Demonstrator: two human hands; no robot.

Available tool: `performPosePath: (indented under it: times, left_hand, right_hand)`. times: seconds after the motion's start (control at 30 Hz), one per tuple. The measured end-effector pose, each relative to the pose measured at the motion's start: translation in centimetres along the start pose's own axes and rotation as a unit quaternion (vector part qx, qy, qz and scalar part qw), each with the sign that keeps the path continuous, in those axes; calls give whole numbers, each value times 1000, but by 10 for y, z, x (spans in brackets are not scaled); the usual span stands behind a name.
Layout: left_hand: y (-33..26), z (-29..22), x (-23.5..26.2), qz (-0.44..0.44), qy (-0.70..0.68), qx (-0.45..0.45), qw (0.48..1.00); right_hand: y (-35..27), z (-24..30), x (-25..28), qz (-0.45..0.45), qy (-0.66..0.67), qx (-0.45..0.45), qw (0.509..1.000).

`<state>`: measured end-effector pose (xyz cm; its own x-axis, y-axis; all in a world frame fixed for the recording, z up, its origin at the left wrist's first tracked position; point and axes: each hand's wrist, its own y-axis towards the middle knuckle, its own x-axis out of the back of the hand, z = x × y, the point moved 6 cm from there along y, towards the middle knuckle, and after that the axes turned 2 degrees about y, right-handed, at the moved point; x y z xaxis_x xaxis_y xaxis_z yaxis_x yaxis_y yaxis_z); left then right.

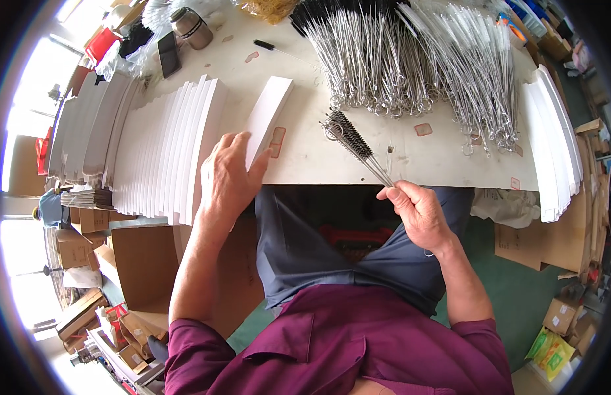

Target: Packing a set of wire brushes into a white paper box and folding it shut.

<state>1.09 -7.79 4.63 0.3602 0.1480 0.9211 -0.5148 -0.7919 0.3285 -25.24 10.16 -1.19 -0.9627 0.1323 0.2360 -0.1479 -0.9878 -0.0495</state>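
Observation:
My left hand is at the near end of a long, narrow white box. The box lies between its thumb and fingers, its far end on the tabletop. My right hand pinches a small bunch of black-bristled wire brushes by their thin metal stems. Their bristle ends point away from me to the left, over the table's front edge. Beyond them lies a large pile of wire brushes with looped metal ends toward me. Brushes with pale bristles are heaped to its right.
A row of white boxes stands at the left, with more white boxes at the table's right edge. A phone, a metal flask and a single black brush lie farther back. An open carton sits below left.

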Motion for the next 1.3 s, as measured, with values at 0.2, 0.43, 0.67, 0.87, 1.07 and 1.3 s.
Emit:
performPosePath:
  times: [0.2, 0.43, 0.67, 0.87, 1.07, 1.3]
  left_hand:
    - [-23, 20, -13, 166, 87, 135, 973]
    - [-40, 17, -5, 184, 94, 130, 970]
    - [-53, 27, -2, 139, -46, 195, 970]
    - [-52, 33, -8, 165, -360, 301, 867]
    - [-23, 14, -26, 40, -685, 274, 674]
    - [2, 18, -28, -52, -708, 244, 660]
  right_hand:
    - [-7, -13, 1, 0, -37, -19, 999]
    - [-14, -24, 1, 5, -50, -36, 998]
    - [-16, -29, -2, 12, -51, -41, 998]
    - [-17, -21, -8, 10, -48, -11, 999]
    - [-23, -3, -17, 46, -43, -28, 998]
    - [-34, 14, -24, 68, -32, 22, 997]
